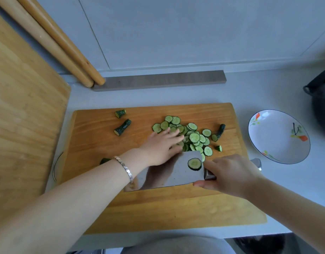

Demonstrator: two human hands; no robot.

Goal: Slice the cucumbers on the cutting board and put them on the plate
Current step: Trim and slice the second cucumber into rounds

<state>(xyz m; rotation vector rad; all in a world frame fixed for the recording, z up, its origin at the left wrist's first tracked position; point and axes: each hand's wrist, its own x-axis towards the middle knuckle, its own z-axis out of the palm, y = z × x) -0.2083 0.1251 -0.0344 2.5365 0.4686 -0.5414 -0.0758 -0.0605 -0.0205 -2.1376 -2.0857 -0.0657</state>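
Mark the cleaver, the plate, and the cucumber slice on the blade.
cleaver (pixel 176 177): head view, flat of the blade.
plate (pixel 275 138): head view, bare white centre.
cucumber slice (pixel 194 164): head view, its pale middle.

Two bare forearms reach in from the near edge of the desk, one from each corner. The left hand (pixel 160 145), with a bracelet (pixel 124 168) at the wrist, lies palm down with its fingers (pixel 173 135) straight. The right hand (pixel 231 174) grips a knife (pixel 172 173), knuckles up.
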